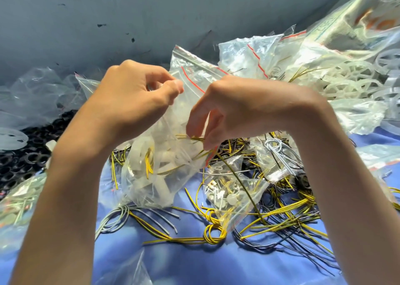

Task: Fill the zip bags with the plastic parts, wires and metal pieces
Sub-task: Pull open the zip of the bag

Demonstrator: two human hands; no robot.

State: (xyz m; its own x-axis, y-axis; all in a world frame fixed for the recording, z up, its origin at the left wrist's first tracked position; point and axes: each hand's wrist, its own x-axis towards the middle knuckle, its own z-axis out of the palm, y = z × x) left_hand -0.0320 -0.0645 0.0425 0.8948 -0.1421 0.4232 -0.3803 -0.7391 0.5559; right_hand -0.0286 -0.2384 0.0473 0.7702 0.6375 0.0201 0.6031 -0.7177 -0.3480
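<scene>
In the centre of the frame, the person's left hand [134, 94] is pinching the top edge of a clear plastic zip bag with a red stripe near its mouth [164, 172], thumb pressing against curled fingers, and is holding it up over the blue cloth surface [194, 267]. The bag is carrying translucent white plastic strips and a few yellow wires. Just to its right, the right hand [238, 111] is gripping a thin yellow-and-black striped wire [238, 182] between thumb and fingertips at the bag's side. The wire is trailing toward the lower right, crossing a smaller clear zip bag of small metal pieces [227, 209] lying on the cloth. A knotted bundle of yellow wires [213, 230] and loose grey wires [121, 217] are lying below. Black rings [23, 157] are piling at the left edge, and white plastic rings [350, 83] and more clear bags [249, 53] are heaping at upper right.
</scene>
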